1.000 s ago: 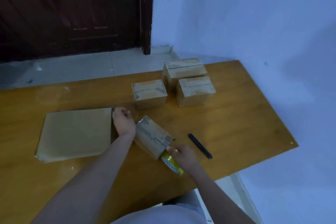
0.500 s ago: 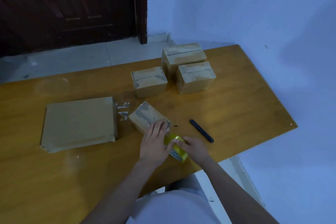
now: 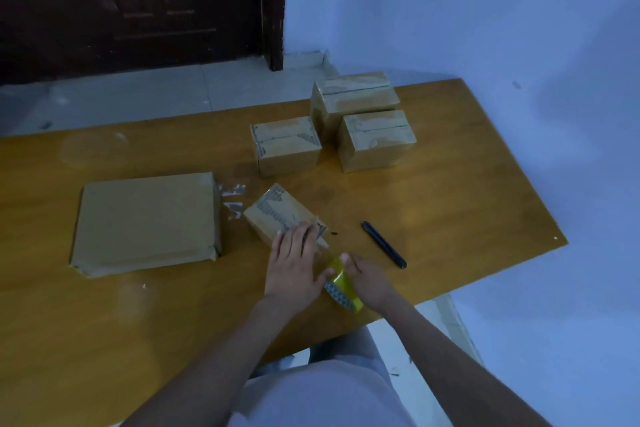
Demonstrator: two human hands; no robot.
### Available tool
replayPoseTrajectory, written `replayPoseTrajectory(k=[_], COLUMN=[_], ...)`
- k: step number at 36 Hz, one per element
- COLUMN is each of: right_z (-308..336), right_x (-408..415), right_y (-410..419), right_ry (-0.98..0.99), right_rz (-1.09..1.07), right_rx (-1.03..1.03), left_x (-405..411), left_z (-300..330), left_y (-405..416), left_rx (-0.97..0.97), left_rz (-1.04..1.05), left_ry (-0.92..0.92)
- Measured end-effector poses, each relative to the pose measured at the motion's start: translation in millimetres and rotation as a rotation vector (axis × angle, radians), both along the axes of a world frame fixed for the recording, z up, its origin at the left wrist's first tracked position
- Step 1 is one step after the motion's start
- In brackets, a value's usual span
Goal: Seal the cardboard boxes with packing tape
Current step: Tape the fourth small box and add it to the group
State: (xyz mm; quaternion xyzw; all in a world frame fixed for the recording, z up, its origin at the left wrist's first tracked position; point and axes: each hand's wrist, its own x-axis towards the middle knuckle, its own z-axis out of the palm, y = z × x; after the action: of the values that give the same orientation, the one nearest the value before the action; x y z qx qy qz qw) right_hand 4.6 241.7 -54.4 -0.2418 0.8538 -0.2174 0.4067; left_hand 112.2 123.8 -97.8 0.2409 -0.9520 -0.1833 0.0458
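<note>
Hardly moved | left hand (image 3: 294, 267) flat on small box (image 3: 277, 218) | right hand (image 3: 367, 279) grips tape roll (image 3: 341, 288) | pen (image 3: 383, 249) beside

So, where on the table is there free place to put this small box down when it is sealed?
Bare wood lies right of the pen and along the near left edge below the flat carton. It is crowded around the three sealed boxes and both hands.

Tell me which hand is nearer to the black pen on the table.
Right. The right hand, gripping the tape roll, sits just short of the black pen; the left hand lies farther away, fingers flat on the small box.
</note>
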Motion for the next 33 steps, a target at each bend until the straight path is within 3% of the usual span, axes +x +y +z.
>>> replayPoseTrajectory(k=[2, 4, 7, 12, 15, 19, 22, 26, 29, 33], right_z=[-9, -23, -41, -60, -63, -49, -25, -6, -7, -7], right_x=[-13, -34, -63, -69, -71, -75, -71, -67, -65, -65], right_y=[3, 8, 12, 18, 23, 27, 27, 22, 13, 2], right_ry=[0.02, 0.187, 0.394, 0.477, 0.545, 0.43, 0.634, 0.896, 0.946, 1.004], right_rz=[-0.161, -0.226, -0.19, -0.071, -0.007, -0.036, 0.148, 0.568, 0.77, 0.835], right_rx=[-0.105, -0.071, 0.156, 0.315, 0.241, -0.018, -0.21, -0.431, -0.446, -0.409], left_x=[-1, -1, 1, 1, 1, 1, 1, 1, 1, 2], left_z=[1, 0, 0, 1, 1, 1, 2, 2, 2, 3], left_y=[1, 2, 2, 2, 3, 3, 2, 2, 4, 4], left_rx=[0.0, -0.011, -0.026, -0.051, -0.06, -0.069, -0.062, -0.051, -0.04, -0.038], left_rz=[0.009, 0.01, 0.004, 0.002, 0.01, 0.013, 0.004, 0.011, 0.014, 0.008], left_ry=[0.009, 0.014, 0.013, -0.005, 0.001, -0.016, -0.02, -0.007, 0.007, 0.002])
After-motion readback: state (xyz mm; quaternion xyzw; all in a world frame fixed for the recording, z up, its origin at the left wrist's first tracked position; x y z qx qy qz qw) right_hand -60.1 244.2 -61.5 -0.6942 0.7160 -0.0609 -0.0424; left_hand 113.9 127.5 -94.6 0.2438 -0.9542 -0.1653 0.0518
